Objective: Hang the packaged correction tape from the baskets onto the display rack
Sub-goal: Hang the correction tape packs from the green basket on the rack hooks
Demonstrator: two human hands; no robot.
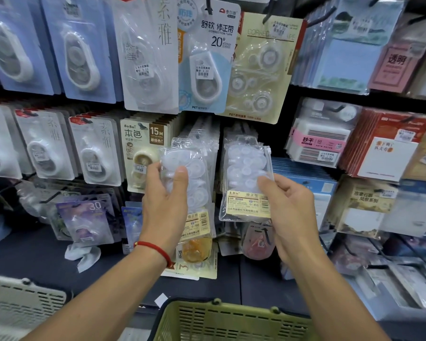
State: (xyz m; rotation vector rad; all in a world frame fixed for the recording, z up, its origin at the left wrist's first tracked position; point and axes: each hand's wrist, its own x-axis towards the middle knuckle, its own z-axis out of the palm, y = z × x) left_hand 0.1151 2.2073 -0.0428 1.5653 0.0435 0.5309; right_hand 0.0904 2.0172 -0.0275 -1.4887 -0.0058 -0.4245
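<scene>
Facing the display rack (89, 112), I see it fill the whole upper view: rows of carded correction tape on hooks, with sticky-note pads (340, 57) on the right side. A dark shelf (35, 252) runs under the hanging rows.

Below, at bottom centre, the rim of a green basket (231, 318) shows; a grey basket (17, 299) sits at the lower left. I cannot see what either one holds.

Both arms reach up from the bottom edge. The left hand (166, 205) grips a clear bag of correction tape (194, 178), thumb across the front and fingers curled behind. This bag stands upright, in front of a row of like bags on the middle hooks; I cannot tell if it is on a hook.

The right hand (290, 212) pinches a second clear bag (246, 183) by its right edge, thumb on the front over the white rolls. The bag is upright, its yellow label (247, 204) at the bottom, just right of the first bag and apart from it.

A red cord bracelet (155, 249) circles the left wrist.
</scene>
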